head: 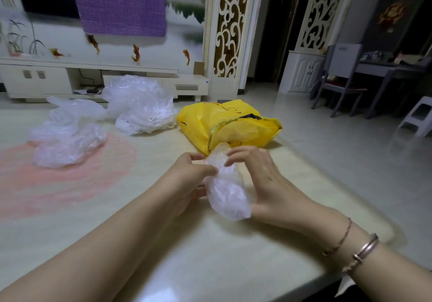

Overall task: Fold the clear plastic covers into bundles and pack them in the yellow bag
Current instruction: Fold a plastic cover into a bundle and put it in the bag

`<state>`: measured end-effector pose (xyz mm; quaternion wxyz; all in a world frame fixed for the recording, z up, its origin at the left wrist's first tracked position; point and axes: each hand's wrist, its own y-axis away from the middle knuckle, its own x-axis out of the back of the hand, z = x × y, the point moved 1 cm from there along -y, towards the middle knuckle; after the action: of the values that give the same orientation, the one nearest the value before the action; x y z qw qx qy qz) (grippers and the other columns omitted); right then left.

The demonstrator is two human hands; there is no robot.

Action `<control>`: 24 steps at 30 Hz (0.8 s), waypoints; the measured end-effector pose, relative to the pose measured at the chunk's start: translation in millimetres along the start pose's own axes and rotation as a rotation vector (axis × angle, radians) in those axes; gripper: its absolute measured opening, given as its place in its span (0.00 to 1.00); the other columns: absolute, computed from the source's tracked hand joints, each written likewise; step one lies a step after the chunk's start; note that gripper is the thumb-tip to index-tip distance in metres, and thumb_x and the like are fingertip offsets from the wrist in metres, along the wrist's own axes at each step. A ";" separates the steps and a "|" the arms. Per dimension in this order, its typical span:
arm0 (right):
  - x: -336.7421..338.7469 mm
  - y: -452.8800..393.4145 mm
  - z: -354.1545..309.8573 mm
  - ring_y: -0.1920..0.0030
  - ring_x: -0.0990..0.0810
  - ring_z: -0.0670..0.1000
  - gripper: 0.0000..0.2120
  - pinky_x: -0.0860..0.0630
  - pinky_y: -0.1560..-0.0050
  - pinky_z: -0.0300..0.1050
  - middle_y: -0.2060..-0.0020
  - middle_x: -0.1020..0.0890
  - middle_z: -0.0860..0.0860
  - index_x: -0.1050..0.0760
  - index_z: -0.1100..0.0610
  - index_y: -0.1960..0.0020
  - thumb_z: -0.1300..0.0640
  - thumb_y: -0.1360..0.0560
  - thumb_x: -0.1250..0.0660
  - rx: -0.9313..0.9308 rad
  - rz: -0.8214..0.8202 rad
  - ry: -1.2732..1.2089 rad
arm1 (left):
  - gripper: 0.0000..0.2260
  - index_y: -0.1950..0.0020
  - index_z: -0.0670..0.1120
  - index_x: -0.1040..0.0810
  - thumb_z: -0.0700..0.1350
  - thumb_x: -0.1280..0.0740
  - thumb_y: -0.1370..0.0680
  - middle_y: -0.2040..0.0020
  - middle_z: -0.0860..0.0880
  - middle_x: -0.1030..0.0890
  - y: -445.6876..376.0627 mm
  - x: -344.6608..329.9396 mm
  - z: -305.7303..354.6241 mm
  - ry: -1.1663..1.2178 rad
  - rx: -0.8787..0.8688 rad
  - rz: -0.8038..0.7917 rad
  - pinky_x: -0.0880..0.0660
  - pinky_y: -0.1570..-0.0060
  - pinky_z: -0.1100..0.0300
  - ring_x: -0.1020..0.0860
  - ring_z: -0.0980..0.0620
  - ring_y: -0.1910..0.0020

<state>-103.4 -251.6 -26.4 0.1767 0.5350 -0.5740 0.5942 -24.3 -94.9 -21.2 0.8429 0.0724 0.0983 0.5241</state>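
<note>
Left hand (187, 175) and right hand (259, 180) grip a rolled clear plastic bundle (225, 184) just before the yellow bag (224, 124) mouth; table (163, 243) edge near right; loose covers (138, 105) far left.

Both forearms run off the lower picture edge. The left hand (187, 180) has its palm and lower fingers hidden behind the plastic bundle (225, 189). Beyond the hands, the yellow bag (224, 121) gapes, its inside too dim to read. Its dark print is too small to tell.
</note>
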 end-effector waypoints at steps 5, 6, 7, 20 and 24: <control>-2.9 1.0 -4.4 0.50 0.31 0.53 0.11 0.30 0.49 0.49 0.54 0.29 0.42 0.30 0.44 0.54 0.57 0.34 0.39 -0.039 -0.064 -0.175 | 0.23 0.33 0.44 0.35 0.31 0.34 0.26 0.44 0.42 0.22 -4.0 3.9 -4.4 -0.111 -0.044 0.025 0.21 0.67 0.57 0.19 0.45 0.55; -2.9 2.6 -2.5 0.50 0.31 0.51 0.08 0.30 0.49 0.47 0.56 0.28 0.42 0.29 0.46 0.56 0.55 0.34 0.40 -0.038 -0.071 -0.179 | 0.23 0.34 0.45 0.34 0.31 0.33 0.26 0.46 0.44 0.22 -4.2 5.4 -4.5 -0.165 -0.092 0.052 0.20 0.67 0.57 0.19 0.46 0.56; -3.2 4.8 -0.8 0.51 0.30 0.49 0.06 0.30 0.50 0.45 0.57 0.28 0.42 0.28 0.48 0.57 0.54 0.33 0.39 -0.048 -0.083 -0.177 | 0.23 0.36 0.45 0.32 0.31 0.32 0.28 0.49 0.48 0.23 -5.2 7.6 -3.7 -0.264 -0.179 0.097 0.20 0.65 0.56 0.20 0.48 0.58; 6.1 -3.9 0.3 0.61 0.26 0.43 0.07 0.29 0.58 0.42 0.64 0.22 0.54 0.22 0.64 0.55 0.60 0.24 0.33 -0.346 -0.256 -0.555 | 0.13 0.53 0.43 0.22 0.49 0.41 0.18 0.67 0.50 0.17 -3.7 8.4 5.3 -0.644 -0.235 -0.077 0.26 0.68 0.65 0.23 0.52 0.71; 0.8 -14.3 9.9 0.63 0.22 0.42 0.04 0.26 0.60 0.37 0.63 0.19 0.49 0.23 0.61 0.57 0.65 0.24 0.34 -0.484 -0.079 -0.700 | 0.19 0.50 0.46 0.25 0.61 0.40 0.22 0.62 0.49 0.17 -5.9 8.6 4.2 -0.666 -0.234 -0.022 0.27 0.63 0.60 0.22 0.54 0.68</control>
<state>-87.6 -256.5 -21.0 0.1140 0.6691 -0.7013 0.2177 -14.5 -89.8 -19.2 0.8369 0.1412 -0.2418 0.4703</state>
